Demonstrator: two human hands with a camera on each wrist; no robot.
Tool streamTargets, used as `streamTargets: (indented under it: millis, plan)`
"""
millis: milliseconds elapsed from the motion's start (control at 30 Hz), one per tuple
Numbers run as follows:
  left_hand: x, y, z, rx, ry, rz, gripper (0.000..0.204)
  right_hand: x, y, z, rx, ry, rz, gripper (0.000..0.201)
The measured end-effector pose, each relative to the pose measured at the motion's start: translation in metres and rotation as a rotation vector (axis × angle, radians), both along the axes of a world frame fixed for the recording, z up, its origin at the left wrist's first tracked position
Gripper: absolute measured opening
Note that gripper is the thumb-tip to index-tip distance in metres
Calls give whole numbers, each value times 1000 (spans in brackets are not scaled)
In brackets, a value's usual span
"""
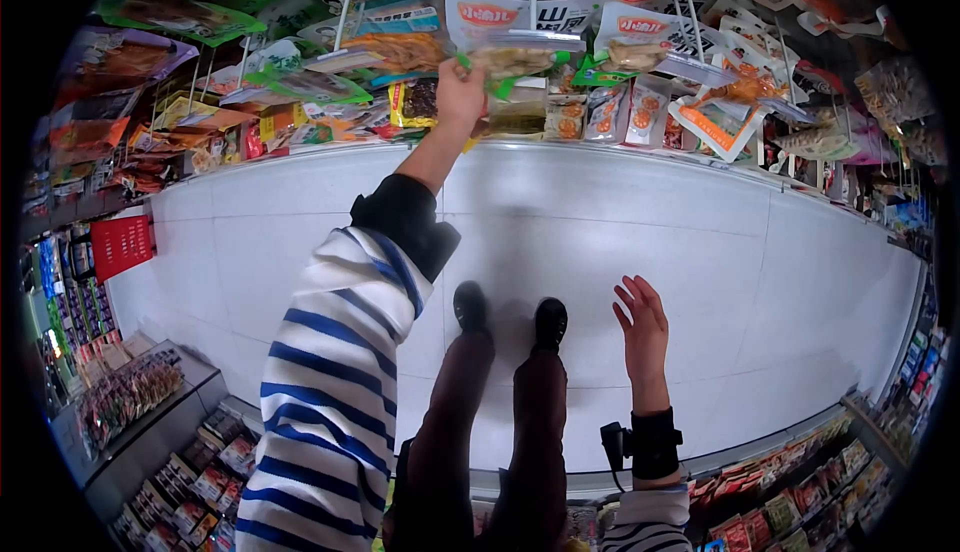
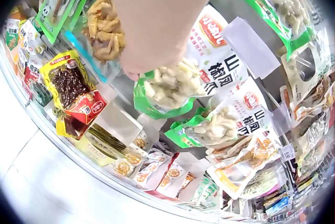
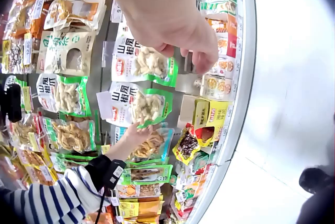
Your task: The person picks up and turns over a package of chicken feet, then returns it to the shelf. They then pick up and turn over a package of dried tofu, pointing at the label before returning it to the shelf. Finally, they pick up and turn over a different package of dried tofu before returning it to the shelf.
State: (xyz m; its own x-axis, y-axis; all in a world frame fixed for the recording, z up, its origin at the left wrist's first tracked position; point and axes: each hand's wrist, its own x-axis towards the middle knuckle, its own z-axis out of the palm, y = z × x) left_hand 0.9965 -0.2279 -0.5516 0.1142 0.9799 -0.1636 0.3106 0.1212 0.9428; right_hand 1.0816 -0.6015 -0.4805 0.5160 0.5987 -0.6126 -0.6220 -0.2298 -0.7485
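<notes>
My left hand (image 1: 462,100) reaches up to the hanging snacks and pinches the lower edge of a bag of chicken feet (image 1: 520,57). White with a green bottom and a clear window, this bag (image 2: 172,89) shows right beside the hand in the left wrist view; most of the fingers are hidden behind the wrist there. Seen from the right wrist, the left hand (image 3: 135,139) has its fingertips at the corner of the same bag (image 3: 144,106). My right hand (image 1: 642,330) hangs low over the floor, away from the shelf, its fingers loosely spread and holding nothing.
A similar chicken feet bag (image 1: 632,42) hangs to the right on its own hook. Below, a yellow and red packet (image 2: 73,90) stands among small boxes on the bottom ledge. Pale floor (image 1: 600,202) lies between this shelf and packed racks (image 1: 790,502) behind me.
</notes>
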Motion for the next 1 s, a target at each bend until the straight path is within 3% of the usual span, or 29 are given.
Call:
streamTargets:
  millis: [167, 200, 233, 267, 333, 367, 400, 500, 767, 1000]
  plan:
    - [-9, -31, 63, -202, -241, 54, 34, -3, 3, 36, 71, 33, -52, 35]
    - [-15, -30, 67, -30, -101, 26, 43, -2, 6, 45, 89, 32, -54, 34]
    - [-21, -44, 70, -209, -238, 66, 42, -1, 9, 54, 109, 31, -53, 34]
    - [-26, -53, 84, -243, -191, 78, 43, 0, 13, 64, 122, 28, -31, 35]
    - [-48, -63, 56, -96, -69, 59, 40, 2, 20, 84, 147, 21, 15, 37]
    - [-60, -72, 46, -151, -28, 77, 33, 4, 22, 95, 162, 19, 28, 37]
    - [-65, -88, 50, -63, -118, 111, 29, 5, 24, 106, 176, 17, 41, 37]
    - [-91, -129, 60, -192, -56, 145, 32, 12, 24, 138, 211, 28, 43, 35]
    - [-159, -225, 233, -367, -302, 250, 38, 19, -6, 211, 181, 84, 120, 28]
    - [-229, -288, 338, -297, -417, 263, 32, -12, -22, 279, 146, 162, 239, 21]
